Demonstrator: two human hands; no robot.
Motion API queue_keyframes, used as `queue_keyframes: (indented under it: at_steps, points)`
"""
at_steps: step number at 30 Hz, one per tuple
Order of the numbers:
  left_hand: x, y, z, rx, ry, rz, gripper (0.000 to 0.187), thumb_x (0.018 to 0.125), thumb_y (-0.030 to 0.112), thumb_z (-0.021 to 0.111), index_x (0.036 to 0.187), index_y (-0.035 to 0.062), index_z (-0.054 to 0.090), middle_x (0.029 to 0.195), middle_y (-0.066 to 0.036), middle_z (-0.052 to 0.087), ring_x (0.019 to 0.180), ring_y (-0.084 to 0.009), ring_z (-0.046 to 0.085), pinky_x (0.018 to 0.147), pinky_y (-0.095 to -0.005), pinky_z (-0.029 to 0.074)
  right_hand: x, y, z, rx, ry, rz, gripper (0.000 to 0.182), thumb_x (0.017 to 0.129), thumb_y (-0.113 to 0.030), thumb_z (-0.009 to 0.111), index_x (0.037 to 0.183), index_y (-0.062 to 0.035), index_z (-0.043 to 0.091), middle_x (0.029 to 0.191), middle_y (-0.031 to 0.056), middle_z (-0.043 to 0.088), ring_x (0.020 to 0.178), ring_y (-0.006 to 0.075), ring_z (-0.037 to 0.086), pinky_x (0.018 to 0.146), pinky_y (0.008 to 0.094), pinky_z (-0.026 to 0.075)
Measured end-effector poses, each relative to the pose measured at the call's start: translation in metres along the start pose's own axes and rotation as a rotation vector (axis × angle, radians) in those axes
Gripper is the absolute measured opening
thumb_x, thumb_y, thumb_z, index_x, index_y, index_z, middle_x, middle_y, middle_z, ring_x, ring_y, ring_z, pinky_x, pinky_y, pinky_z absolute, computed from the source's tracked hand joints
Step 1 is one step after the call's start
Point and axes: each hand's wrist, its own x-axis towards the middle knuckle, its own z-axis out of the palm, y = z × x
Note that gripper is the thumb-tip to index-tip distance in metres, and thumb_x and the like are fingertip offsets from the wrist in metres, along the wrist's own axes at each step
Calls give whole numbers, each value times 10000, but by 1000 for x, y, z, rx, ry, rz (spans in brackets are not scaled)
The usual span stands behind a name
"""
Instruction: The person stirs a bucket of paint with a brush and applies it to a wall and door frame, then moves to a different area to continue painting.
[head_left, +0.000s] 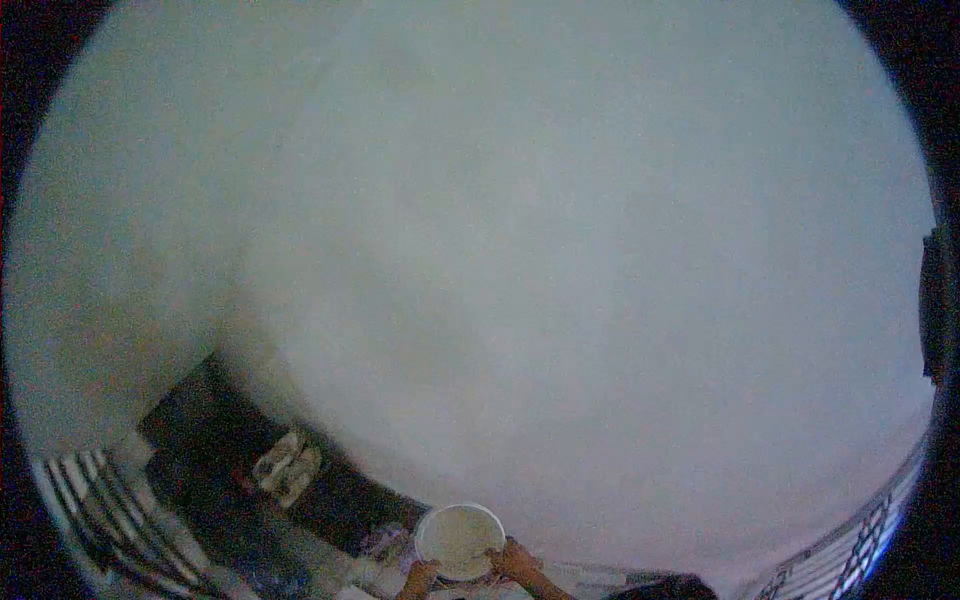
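Observation:
A round, pale container (pixel 460 541) with a white rim is at the bottom centre of the head view. My left hand (pixel 419 577) is closed on its lower left edge. On the lower right side my right hand (pixel 511 561) grips the rim, its fingers reaching just over the edge. The inside looks beige; whether it holds anything is too blurred to tell. Bunched light and purplish cloth (pixel 386 543) lies just left of the container.
A large pale wall (pixel 600 250) fills most of the view. Pale shoes (pixel 288 468) rest on a dark surface at the lower left. Striped bars (pixel 110 515) stand far left, a barred frame (pixel 850 545) lower right, and a dark object (pixel 932 305) at the right edge.

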Motion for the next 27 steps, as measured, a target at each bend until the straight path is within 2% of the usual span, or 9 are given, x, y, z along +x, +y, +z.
queue_keyframes:
  at_steps: [2,5,7,11,14,15,20,22,27]
  points:
    - [-7,-6,28,-42,65,-9,604,934,537,442,1172,-10,535,886,-150,664,726,-299,635,605,-457,497,13,22,-10,-143,-99,9,877,815,-477,642,1375,100,290,918,199,687,933,316,663,859,447,500]
    - [-21,-25,79,-102,163,-28,610,931,538,447,1180,-13,529,891,-153,662,731,-302,636,608,-460,498,-4,49,-13,-301,-201,-2,970,810,-477,645,1359,181,190,1095,247,632,969,383,640,876,470,493]
    - [-29,-33,112,-140,216,-52,614,929,538,451,1185,-15,525,895,-155,661,735,-304,636,610,-461,499,-9,78,-12,-347,304,-568,882,815,-469,644,1361,113,267,1234,304,514,955,466,609,867,508,487]
    - [-36,-34,165,-194,280,-83,623,924,539,458,1195,-19,517,902,-159,658,742,-308,636,615,-465,500,-24,93,-34,-521,183,-578,726,805,-427,658,1285,55,402,1259,326,438,957,497,579,830,534,495]
    - [-34,-35,200,-211,312,-93,630,921,539,463,1203,-22,511,907,-162,656,747,-311,637,618,-468,501,-19,133,-46,-613,169,-979,561,809,-377,654,1167,29,509,1169,321,479,1000,478,558,792,535,505]
    - [-35,-34,207,-217,323,-93,632,919,539,465,1205,-23,509,909,-163,655,749,-312,637,619,-469,502,-19,137,-54,-626,151,-923,531,808,-362,650,1148,27,531,1176,310,486,1027,480,541,786,534,505]
    - [-18,-52,161,-218,359,-116,645,914,540,473,1218,-28,499,918,-169,652,758,-316,637,624,-474,503,38,110,13,-726,-149,-582,528,810,-380,642,1147,16,554,1214,289,490,1102,499,478,885,551,447]
    - [-6,-48,139,-224,371,-137,650,911,541,477,1223,-29,495,922,-171,651,762,-318,637,626,-475,504,58,94,19,-926,164,-1037,523,813,-399,636,1107,29,579,1226,291,492,1156,478,441,979,554,360]
    - [15,-37,114,-223,381,-164,664,905,542,485,1236,-34,485,931,-176,647,770,-323,638,631,-480,506,66,32,-8,-746,213,-1030,429,843,-379,605,1032,5,631,1231,273,514,1202,440,423,1014,558,307]
